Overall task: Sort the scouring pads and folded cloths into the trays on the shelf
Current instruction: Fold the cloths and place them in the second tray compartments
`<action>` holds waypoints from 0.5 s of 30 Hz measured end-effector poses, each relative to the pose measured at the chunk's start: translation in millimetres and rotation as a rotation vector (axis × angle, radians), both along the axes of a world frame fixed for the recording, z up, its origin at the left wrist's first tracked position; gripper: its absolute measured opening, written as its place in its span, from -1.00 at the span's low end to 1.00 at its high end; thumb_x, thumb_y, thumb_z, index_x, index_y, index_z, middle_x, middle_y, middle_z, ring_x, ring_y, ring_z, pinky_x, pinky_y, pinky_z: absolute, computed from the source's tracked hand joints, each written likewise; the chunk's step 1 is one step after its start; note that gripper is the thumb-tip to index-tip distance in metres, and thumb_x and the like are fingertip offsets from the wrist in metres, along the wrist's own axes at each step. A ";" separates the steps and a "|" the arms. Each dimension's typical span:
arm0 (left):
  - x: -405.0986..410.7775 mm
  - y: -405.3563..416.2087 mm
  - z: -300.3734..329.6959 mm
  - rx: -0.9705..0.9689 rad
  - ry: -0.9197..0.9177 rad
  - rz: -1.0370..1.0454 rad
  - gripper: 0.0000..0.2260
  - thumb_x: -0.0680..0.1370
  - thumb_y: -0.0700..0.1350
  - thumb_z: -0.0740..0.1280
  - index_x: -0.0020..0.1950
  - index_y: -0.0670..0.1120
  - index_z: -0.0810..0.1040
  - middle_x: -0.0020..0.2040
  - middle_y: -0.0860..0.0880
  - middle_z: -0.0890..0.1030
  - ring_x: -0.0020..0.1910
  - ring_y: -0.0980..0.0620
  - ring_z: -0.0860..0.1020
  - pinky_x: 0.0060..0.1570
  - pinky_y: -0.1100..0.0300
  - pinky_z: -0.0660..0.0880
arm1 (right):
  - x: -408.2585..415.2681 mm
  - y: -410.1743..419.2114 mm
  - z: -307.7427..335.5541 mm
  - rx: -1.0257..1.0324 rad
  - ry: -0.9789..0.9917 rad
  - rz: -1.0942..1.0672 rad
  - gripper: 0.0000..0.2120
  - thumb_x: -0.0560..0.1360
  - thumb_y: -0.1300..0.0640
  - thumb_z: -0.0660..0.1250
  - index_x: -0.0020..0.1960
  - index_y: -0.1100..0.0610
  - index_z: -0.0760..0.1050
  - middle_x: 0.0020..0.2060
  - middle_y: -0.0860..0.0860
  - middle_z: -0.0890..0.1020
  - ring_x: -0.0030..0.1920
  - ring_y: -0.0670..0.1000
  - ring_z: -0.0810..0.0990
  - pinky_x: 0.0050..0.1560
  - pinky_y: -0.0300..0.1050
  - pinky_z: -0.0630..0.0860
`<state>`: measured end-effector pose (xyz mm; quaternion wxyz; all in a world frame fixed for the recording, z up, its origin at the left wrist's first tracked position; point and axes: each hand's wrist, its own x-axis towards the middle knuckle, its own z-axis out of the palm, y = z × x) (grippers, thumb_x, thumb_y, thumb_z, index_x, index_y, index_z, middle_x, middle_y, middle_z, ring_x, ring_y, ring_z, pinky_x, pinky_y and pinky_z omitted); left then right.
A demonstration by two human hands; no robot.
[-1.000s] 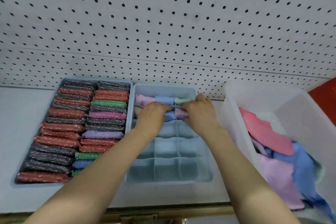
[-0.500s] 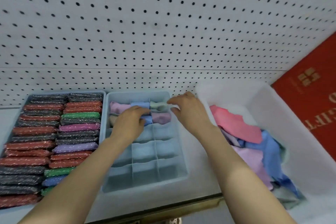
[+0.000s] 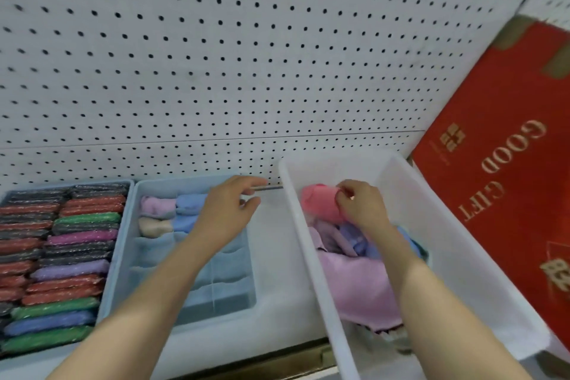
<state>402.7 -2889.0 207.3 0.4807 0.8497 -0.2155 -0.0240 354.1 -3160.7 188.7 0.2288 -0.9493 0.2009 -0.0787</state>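
Observation:
A blue divided tray (image 3: pixel 222 305) sits on the shelf with several folded cloths (image 3: pixel 172 213) in its far cells. My left hand (image 3: pixel 228 210) hovers over the tray's far right corner, fingers loosely curled, holding nothing. My right hand (image 3: pixel 361 207) reaches into the white bin (image 3: pixel 456 256) and pinches a pink cloth (image 3: pixel 320 205) at the top of the loose pile. More loose cloths (image 3: pixel 357 281), pink, lilac and blue, lie beneath it. A blue tray (image 3: pixel 123 244) at the left is packed with scouring pads (image 3: pixel 71 253) in red, grey, green and purple.
A white pegboard wall (image 3: pixel 216 55) rises behind the shelf. A red gift box (image 3: pixel 505 188) leans at the right, just beyond the white bin. The shelf's front edge (image 3: pixel 277 361) runs along the bottom.
Both hands left the cloths in the divided tray. My right hand moved right into the white bin and took hold of the pink cloth; my left hand lifted and drifted right. The view swung right.

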 end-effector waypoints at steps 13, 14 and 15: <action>-21.1 -15.7 69.0 -0.412 0.128 -0.095 -0.32 0.43 -0.25 0.50 0.40 0.26 0.35 0.27 0.17 0.50 0.12 0.26 0.55 0.04 0.32 0.52 | 3.5 64.3 140.2 1.010 -0.220 0.296 -0.72 0.57 -0.03 0.32 0.00 0.18 0.61 -0.05 0.22 0.67 -0.11 0.12 0.57 -0.02 0.02 0.48; -21.9 -10.8 73.7 -0.434 0.120 -0.073 -0.43 0.45 -0.28 0.47 0.37 0.14 0.44 0.17 0.11 0.59 0.03 0.23 0.58 -0.02 0.33 0.52 | 2.1 72.4 142.3 1.022 -0.202 0.327 -0.74 0.59 0.00 0.31 0.02 0.20 0.61 -0.07 0.22 0.67 -0.12 0.11 0.58 -0.06 -0.01 0.49; -21.1 -5.3 77.8 -0.441 0.108 -0.030 -0.56 0.48 -0.28 0.45 0.29 0.04 0.52 0.04 0.04 0.66 -0.06 0.18 0.61 -0.05 0.32 0.52 | 0.4 80.1 144.5 1.024 -0.183 0.356 -0.75 0.60 0.03 0.29 0.01 0.22 0.59 -0.13 0.19 0.65 -0.18 0.07 0.56 -0.14 -0.07 0.47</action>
